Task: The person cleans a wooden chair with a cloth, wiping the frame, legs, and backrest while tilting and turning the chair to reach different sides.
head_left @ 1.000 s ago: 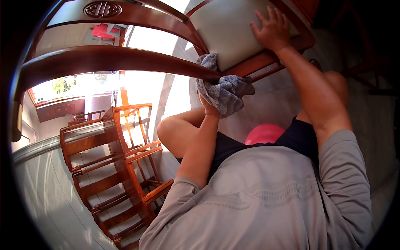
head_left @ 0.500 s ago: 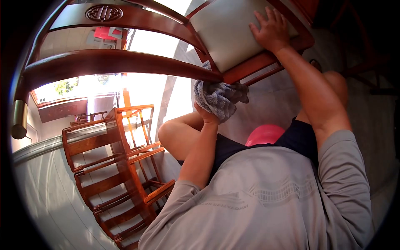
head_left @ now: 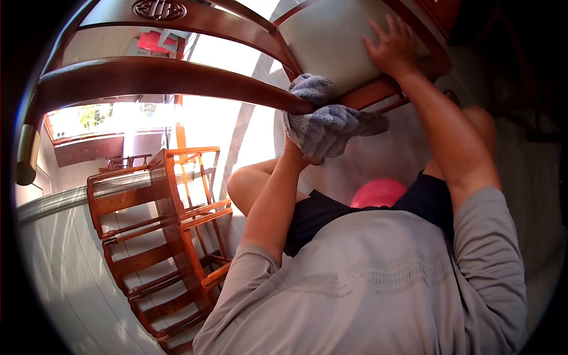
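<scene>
Step in hand, by the look of it: wiping the frame of a wooden chair, at the corner where a long curved bar (head_left: 171,78) of its back meets the seat (head_left: 325,44). Left hand (head_left: 297,151) at the cloth (head_left: 331,131), just under the bar's end. Grey cloth wrapped about that end, one bunch showing on the far side, a loose tail trailing toward the right hand (head_left: 395,50). Left fingers mostly hidden in the folds; the hand seems closed around cloth, but how tightly I cannot tell.

Right hand empty, open, fingers spread, laid on the pale seat near the side rail (a bracing hand, I would guess). Hands well apart, the near corner of the seat between them.

A further stroke would call for cloth pressed snug to the wood, left hand following the bar's curve, right hand's weight steadying the chair.

Below the hands, toward the body: something round and pink (head_left: 378,194), partly hidden. Well left of the left hand, other chairs (head_left: 133,200).
</scene>
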Demonstrator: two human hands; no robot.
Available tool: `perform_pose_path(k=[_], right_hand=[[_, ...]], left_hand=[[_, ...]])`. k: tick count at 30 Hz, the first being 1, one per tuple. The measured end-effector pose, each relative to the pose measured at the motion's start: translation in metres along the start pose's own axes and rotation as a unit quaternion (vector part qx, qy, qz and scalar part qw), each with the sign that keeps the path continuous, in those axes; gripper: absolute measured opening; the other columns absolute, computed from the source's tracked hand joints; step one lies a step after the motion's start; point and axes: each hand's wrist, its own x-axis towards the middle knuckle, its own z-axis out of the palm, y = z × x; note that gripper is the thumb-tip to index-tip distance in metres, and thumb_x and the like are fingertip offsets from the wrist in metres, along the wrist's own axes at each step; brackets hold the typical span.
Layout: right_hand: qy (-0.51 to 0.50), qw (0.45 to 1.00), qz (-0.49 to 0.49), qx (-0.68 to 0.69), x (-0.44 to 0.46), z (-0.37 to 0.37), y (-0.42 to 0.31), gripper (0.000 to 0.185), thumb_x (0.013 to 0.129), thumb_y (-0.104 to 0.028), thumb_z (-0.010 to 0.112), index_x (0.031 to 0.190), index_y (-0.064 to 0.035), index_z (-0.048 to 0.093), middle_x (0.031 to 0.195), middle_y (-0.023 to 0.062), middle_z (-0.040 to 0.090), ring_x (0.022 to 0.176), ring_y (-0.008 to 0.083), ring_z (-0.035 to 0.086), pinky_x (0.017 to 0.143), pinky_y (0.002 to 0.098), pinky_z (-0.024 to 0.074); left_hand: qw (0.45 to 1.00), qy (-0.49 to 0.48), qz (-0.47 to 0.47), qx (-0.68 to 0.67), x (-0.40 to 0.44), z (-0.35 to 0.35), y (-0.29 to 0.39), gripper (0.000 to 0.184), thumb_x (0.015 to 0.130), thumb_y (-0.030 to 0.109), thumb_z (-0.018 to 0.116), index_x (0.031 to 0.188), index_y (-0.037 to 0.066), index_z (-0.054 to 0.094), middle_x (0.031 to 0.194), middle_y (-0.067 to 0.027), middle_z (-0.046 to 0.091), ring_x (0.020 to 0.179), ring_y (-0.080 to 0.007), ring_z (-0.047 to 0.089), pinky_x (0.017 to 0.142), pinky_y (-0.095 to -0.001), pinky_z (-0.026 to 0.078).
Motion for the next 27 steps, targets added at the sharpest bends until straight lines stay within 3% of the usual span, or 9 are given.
perform_pose_path(k=[2,3,5,6,9,12,15,18,27], right_hand=[[-0.004,1.0,0.001,-0.008,-0.002,-0.004,0.002,0.052,0.094,-0.05,0.064,0.138,-0.0228,0.065,0.146,0.017,0.055,0.139,0.0386,0.047,0.115,0.0556,0.0353],[-0.003,1.0,0.001,-0.009,-0.004,-0.006,0.002,0.052,0.094,-0.05,0.064,0.138,-0.0227,0.065,0.146,0.0171,0.055,0.139,0.0385,0.047,0.115,0.0556,0.0352],[-0.006,1.0,-0.002,-0.009,-0.007,-0.006,0.003,0.052,0.094,-0.05,0.064,0.138,-0.0224,0.065,0.147,0.0172,0.054,0.139,0.0384,0.046,0.116,0.0555,0.0349],[-0.011,1.0,0.002,-0.014,-0.009,-0.005,0.002,0.052,0.094,-0.05,0.064,0.138,-0.0224,0.065,0.147,0.0171,0.054,0.139,0.0382,0.047,0.116,0.0553,0.0348],[-0.012,1.0,0.006,-0.019,-0.007,-0.003,-0.002,0.052,0.095,-0.051,0.063,0.138,-0.0226,0.065,0.147,0.0169,0.054,0.139,0.0377,0.047,0.116,0.0548,0.0347],[-0.008,1.0,0.004,-0.026,-0.008,-0.006,0.0,0.052,0.095,-0.052,0.062,0.138,-0.023,0.065,0.148,0.0164,0.054,0.139,0.0374,0.047,0.116,0.0544,0.0347],[-0.014,0.999,0.001,-0.035,-0.009,-0.008,0.001,0.052,0.096,-0.052,0.061,0.139,-0.0234,0.065,0.148,0.0162,0.054,0.139,0.0374,0.047,0.116,0.0541,0.0346],[-0.019,0.999,-0.001,-0.035,-0.007,-0.009,-0.001,0.052,0.096,-0.052,0.061,0.139,-0.0234,0.065,0.148,0.0162,0.054,0.139,0.0376,0.047,0.116,0.054,0.0344],[-0.009,1.0,0.001,-0.019,-0.01,-0.01,-0.001,0.052,0.096,-0.05,0.062,0.14,-0.0232,0.063,0.147,0.0167,0.054,0.139,0.0388,0.047,0.117,0.0542,0.0344]], left_hand=[[0.988,0.041,-0.024,-0.147,0.001,0.012,-0.033,0.065,0.1,0.049,0.055,0.156,0.018,0.039,0.155,-0.0074,0.046,0.143,-0.0266,0.041,0.124,-0.0381,0.029],[0.951,0.038,-0.065,-0.3,0.003,0.017,-0.035,0.065,0.1,0.046,0.059,0.154,0.016,0.04,0.15,-0.0074,0.05,0.141,-0.0262,0.043,0.122,-0.0374,0.031],[0.787,0.076,-0.142,-0.595,0.005,0.027,-0.04,0.065,0.098,0.04,0.067,0.151,0.012,0.042,0.14,-0.0072,0.057,0.135,-0.0255,0.049,0.119,-0.036,0.036],[0.7,0.063,-0.168,-0.692,-0.001,0.031,-0.046,0.056,0.103,0.037,0.06,0.149,0.012,0.043,0.141,-0.0071,0.057,0.135,-0.025,0.049,0.118,-0.0355,0.037],[0.634,0.068,-0.152,-0.756,0.0,0.044,-0.059,0.043,0.106,0.035,0.053,0.143,0.013,0.048,0.14,-0.008,0.058,0.132,-0.0245,0.052,0.117,-0.038,0.039],[0.761,0.075,-0.118,-0.633,0.0,0.05,-0.068,0.045,0.102,0.037,0.059,0.14,0.014,0.052,0.138,-0.0083,0.059,0.131,-0.0249,0.053,0.115,-0.0386,0.039],[0.947,0.069,-0.068,-0.305,0.001,0.057,-0.074,0.047,0.098,0.039,0.065,0.137,0.014,0.055,0.136,-0.0086,0.06,0.129,-0.0253,0.054,0.114,-0.0391,0.04],[0.967,0.105,-0.053,-0.224,0.0,0.062,-0.077,0.048,0.095,0.04,0.068,0.134,0.014,0.057,0.135,-0.0087,0.061,0.128,-0.0255,0.055,0.113,-0.0393,0.041],[0.927,0.223,-0.041,-0.299,0.002,0.064,-0.067,0.047,0.095,0.036,0.069,0.134,0.013,0.056,0.131,-0.0082,0.062,0.124,-0.0249,0.056,0.11,-0.0379,0.043]])
